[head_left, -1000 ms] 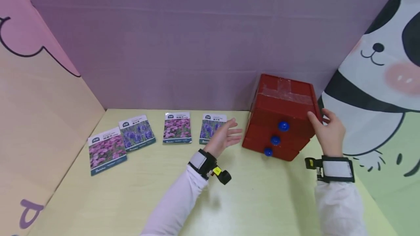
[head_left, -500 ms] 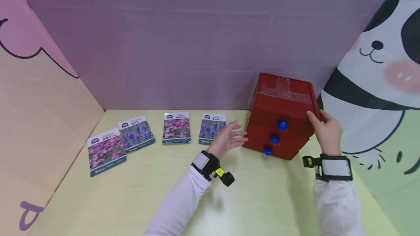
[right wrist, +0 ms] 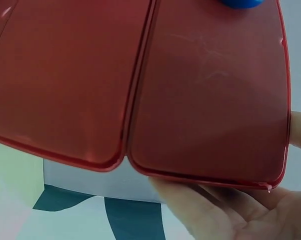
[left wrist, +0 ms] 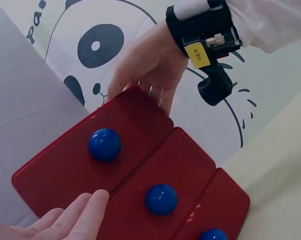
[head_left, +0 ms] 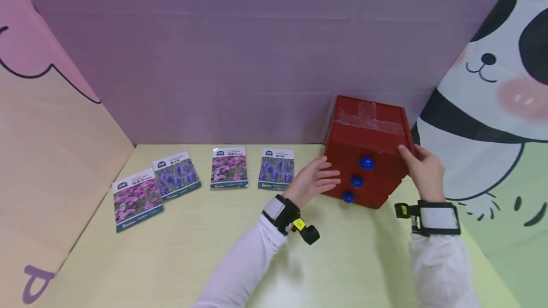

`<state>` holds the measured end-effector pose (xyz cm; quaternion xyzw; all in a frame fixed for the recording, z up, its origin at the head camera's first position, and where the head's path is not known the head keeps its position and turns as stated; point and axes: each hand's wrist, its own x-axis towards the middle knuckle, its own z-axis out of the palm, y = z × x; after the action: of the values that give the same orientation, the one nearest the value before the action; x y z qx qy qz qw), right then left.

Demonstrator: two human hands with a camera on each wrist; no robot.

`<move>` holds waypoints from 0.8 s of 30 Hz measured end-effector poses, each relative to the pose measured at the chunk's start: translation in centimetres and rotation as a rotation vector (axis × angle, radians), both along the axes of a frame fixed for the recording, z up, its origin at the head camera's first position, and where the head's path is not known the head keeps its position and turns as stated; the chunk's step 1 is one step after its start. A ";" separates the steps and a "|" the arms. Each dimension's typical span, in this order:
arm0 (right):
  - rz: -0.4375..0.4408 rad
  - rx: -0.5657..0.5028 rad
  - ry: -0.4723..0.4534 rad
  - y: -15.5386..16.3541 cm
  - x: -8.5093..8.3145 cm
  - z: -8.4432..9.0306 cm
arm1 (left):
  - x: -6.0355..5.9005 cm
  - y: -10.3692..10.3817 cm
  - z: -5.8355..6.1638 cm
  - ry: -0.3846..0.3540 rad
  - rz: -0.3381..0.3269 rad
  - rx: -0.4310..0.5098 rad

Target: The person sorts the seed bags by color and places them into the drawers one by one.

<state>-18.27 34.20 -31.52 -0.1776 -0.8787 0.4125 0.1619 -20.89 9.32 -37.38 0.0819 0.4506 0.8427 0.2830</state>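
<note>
A red three-drawer box with round blue knobs stands at the right of the table, strips of clear tape across its top. My right hand holds its upper right corner; in the right wrist view the thumb is at the top edge and the fingers lie along the side. My left hand is in front of the box's left side, fingers extended and holding nothing. In the left wrist view its fingers overlap the drawer fronts near the top knob; whether they touch cannot be told.
Along the back lie several flat, flower-printed packets or booklets: a pink one overlaps a purple one at left. Another pink one and a purple one lie nearer the box. A purple wall rises behind; a panda-printed panel stands right.
My left hand has moved right, from over the rightmost purple packet to the front left of the drawer box. The right hand keeps its hold on the corner. All the drawers look unchanged.
</note>
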 end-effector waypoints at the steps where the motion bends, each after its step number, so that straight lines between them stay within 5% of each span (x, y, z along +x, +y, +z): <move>1: -0.001 0.003 0.001 0.0 0.0 0.0 | 0.1 0.3 0.0 -0.007 -0.003 0.004; 24: 0.020 -0.029 -0.009 -0.2 0.4 0.2 | 0.4 4.7 0.1 -0.122 0.075 0.025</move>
<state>-17.85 34.01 -31.34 -0.1728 -0.8751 0.4259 0.1513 -20.45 14.05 -37.28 0.0172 0.4248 0.8616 0.2772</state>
